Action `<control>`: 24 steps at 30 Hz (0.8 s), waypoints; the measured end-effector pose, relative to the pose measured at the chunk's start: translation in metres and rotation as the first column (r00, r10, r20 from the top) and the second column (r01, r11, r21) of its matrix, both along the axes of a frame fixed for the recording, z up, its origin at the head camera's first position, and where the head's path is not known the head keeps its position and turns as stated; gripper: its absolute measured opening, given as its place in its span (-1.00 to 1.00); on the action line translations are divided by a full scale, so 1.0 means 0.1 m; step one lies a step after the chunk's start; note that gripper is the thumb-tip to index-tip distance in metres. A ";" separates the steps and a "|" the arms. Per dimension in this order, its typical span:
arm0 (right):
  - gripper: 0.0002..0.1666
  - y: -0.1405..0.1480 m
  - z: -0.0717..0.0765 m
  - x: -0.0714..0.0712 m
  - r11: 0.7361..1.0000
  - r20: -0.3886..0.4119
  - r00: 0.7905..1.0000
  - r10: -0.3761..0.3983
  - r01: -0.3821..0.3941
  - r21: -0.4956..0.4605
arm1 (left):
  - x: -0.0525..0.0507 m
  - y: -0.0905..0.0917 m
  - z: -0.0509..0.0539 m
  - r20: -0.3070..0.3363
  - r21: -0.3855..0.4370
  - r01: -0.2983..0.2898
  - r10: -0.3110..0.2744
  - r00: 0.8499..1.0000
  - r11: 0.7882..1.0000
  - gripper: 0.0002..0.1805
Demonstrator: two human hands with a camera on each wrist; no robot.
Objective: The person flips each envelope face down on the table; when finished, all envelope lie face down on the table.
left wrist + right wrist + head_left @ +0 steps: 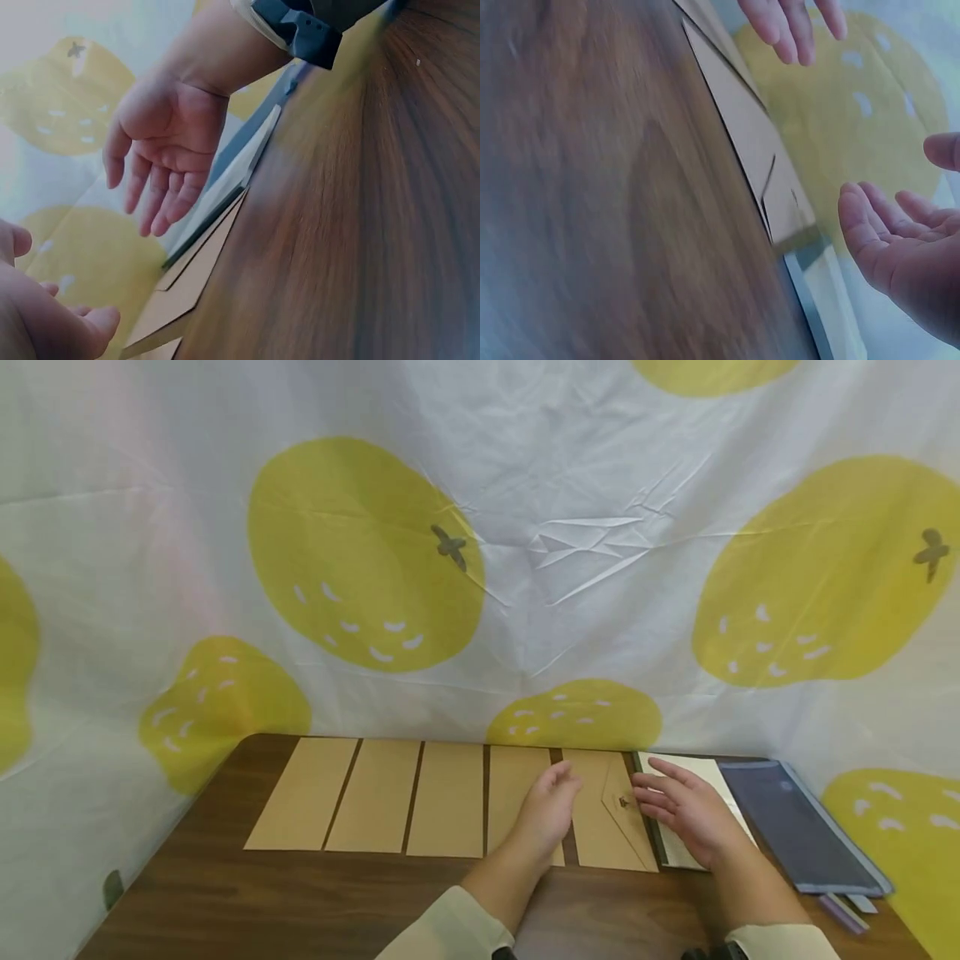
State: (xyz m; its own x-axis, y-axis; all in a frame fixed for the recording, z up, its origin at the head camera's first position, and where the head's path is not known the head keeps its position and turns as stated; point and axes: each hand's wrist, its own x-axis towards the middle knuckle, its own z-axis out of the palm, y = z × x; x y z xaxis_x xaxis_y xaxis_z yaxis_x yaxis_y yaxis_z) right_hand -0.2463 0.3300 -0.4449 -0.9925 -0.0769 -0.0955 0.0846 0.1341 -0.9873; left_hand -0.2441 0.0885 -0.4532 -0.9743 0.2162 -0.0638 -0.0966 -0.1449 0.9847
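Observation:
My left hand (546, 806) hovers over the row of brown paper envelopes (450, 797), its fingers loosely bent and holding nothing. To its right, my right hand (693, 810) is held above a white-paged pad (716, 774) with a dark green edge, palm turned inward and fingers relaxed. Between the hands lies one envelope (592, 810) with its pointed flap and a small printed mark showing. In the left wrist view the right hand (172, 150) hangs with spread fingers. The right wrist view has the right hand (915, 247) with nothing in it.
A dark blue mesh pouch (798, 827) lies right of the pad, with thin purple and pale sticks (843, 912) by its near edge. The brown wooden table (300, 902) ends at a white curtain (525, 610) printed with yellow fruit.

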 end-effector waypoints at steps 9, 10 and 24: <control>-0.09 0.08 -0.06 -0.04 1.000 0.049 0.999 0.017 -0.017 -0.006 | 0.03 0.11 -0.08 0.015 -0.055 -0.006 0.007 1.000 0.998 -0.38; -0.09 0.07 -0.06 -0.04 1.000 0.050 0.999 0.020 -0.021 0.002 | 0.03 0.11 -0.09 0.017 -0.056 0.002 -0.001 1.000 0.998 -0.37; -0.12 -0.01 -0.06 -0.02 0.999 0.076 0.996 0.045 -0.044 -0.010 | 0.06 0.13 -0.15 0.023 -0.100 0.084 -0.082 0.996 0.991 -0.30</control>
